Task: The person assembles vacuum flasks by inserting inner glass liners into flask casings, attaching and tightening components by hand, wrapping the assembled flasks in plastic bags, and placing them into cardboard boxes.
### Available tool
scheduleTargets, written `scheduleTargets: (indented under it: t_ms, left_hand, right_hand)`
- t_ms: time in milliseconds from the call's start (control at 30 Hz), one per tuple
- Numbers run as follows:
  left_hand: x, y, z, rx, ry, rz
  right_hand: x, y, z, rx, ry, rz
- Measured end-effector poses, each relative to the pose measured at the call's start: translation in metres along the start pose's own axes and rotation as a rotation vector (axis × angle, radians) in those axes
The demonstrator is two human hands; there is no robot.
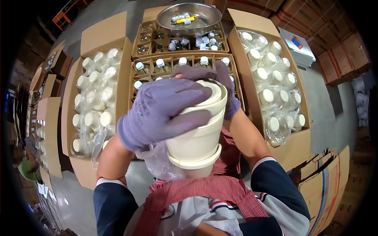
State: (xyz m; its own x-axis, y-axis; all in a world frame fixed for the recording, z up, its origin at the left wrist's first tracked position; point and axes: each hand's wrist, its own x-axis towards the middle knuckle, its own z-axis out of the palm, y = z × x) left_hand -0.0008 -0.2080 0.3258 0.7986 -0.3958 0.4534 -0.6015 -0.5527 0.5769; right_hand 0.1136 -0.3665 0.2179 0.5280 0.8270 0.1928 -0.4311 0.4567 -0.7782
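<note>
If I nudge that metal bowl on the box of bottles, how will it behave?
The metal bowl looks stiff and thin-walled, so it should hold its shape and probably feel light for its size. Its smooth, shiny surface suggests it may slide easily over the box. The small white pieces and yellow item look loose inside, so they'd likely shift.

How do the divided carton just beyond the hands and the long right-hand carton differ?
The divided carton is split into cells; the right-hand carton shows none. The divided carton holds bottles with pale blue caps; the right-hand carton holds containers with broader cream tops, under clear plastic. Both are open brown cardboard.
</note>
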Motion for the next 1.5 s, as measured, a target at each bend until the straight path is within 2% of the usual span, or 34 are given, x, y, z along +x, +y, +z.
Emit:
scheduleTargets:
  t_ms: [67,100,133,167,267,300,367,433,500,533,567,633,700,767,833,900,933,967,1000,1033,1067,1200,1300,1367,1400,1433,1467,1500]
  left_hand:
    - [0.003,0.012,0.005,0.115,0.008,-0.008]
    - [0.002,0.015,0.007,0.226,0.010,-0.034]
    - [0.000,0.004,0.008,0.211,0.027,0.060]
    - [-0.003,0.001,0.001,0.215,0.030,0.057]
    - [-0.014,-0.016,-0.022,0.125,-0.114,0.201]
    - [-0.016,-0.021,-0.020,0.130,-0.115,0.204]
    - [-0.015,-0.023,-0.011,-0.054,-0.039,0.115]
    - [-0.014,-0.026,-0.004,-0.036,0.015,0.181]
    - [-0.022,-0.019,0.002,-0.210,0.104,-0.052]
    - [-0.017,-0.011,0.008,-0.091,0.131,-0.006]
    - [-0.017,0.000,0.009,-0.100,0.127,-0.009]
    - [-0.015,0.014,0.005,0.098,0.083,-0.040]
    - [-0.020,0.004,0.001,0.117,0.065,-0.006]
    - [-0.017,-0.006,-0.007,0.059,0.006,0.169]
    - [-0.017,-0.007,-0.012,0.081,-0.023,0.181]
    - [-0.020,-0.013,-0.005,0.005,0.010,0.101]
    - [-0.018,-0.005,0.000,-0.049,0.034,-0.029]
    - [-0.015,0.003,0.002,-0.053,0.034,-0.024]
    - [-0.011,0.010,0.003,0.047,0.031,-0.040]
    - [-0.008,0.015,0.003,0.142,0.023,-0.062]
    - [-0.006,0.016,0.004,0.150,0.031,-0.081]
    - [-0.006,0.010,0.005,0.135,0.024,-0.066]
    - [0.004,0.023,0.004,0.264,-0.045,-0.141]
    - [0.006,0.028,0.008,0.258,-0.044,-0.149]
    - [0.005,0.027,0.008,0.263,-0.057,-0.142]
    - [0.003,0.026,0.006,0.271,-0.070,-0.136]
    - [-0.001,0.024,0.003,0.276,-0.070,-0.142]
    - [-0.006,0.018,-0.003,0.232,-0.050,-0.032]
  right_hand:
    - [0.005,-0.001,0.002,0.066,-0.062,0.005]
    - [0.002,-0.001,0.006,0.149,0.026,0.073]
    - [-0.001,-0.002,0.012,0.235,0.111,0.142]
    - [-0.004,-0.007,0.017,0.235,0.106,0.144]
    - [-0.021,-0.021,0.015,-0.467,0.046,-0.065]
    - [-0.022,-0.022,0.016,-0.468,0.044,-0.070]
    - [-0.026,-0.030,0.027,-0.473,0.221,-0.019]
    - [-0.029,-0.035,0.034,-0.531,0.275,-0.066]
    - [-0.026,-0.033,0.030,-0.365,0.236,-0.036]
    - [-0.028,-0.034,0.037,-0.544,0.229,-0.064]
    - [-0.025,-0.036,0.045,-0.284,0.258,0.041]
    - [-0.015,-0.025,0.031,-0.394,0.063,-0.129]
    - [-0.023,-0.021,0.031,-0.384,0.068,-0.101]
    - [-0.027,-0.027,0.041,-0.521,0.218,-0.035]
    - [-0.025,-0.024,0.033,-0.593,0.194,-0.067]
    - [-0.018,-0.022,0.026,-0.531,0.161,-0.110]
    - [-0.012,-0.016,0.014,-0.386,0.159,-0.021]
    - [-0.009,-0.013,0.012,-0.248,0.138,0.002]
    - [-0.005,-0.010,0.010,-0.110,0.121,0.028]
    - [-0.004,-0.007,0.006,-0.173,0.054,-0.036]
    - [-0.003,-0.004,0.010,0.021,0.097,0.035]
    - [0.007,0.005,-0.014,-0.107,-0.060,-0.058]
    - [0.009,0.006,-0.012,0.017,0.012,0.049]
    - [0.012,0.008,-0.012,0.095,-0.137,-0.006]
    - [0.009,0.007,-0.010,0.085,-0.023,0.072]
    - [0.002,0.000,0.001,0.087,-0.023,0.073]
    - [-0.007,-0.012,0.013,-0.169,0.032,0.040]
    - [-0.013,-0.020,0.018,-0.426,0.081,0.002]
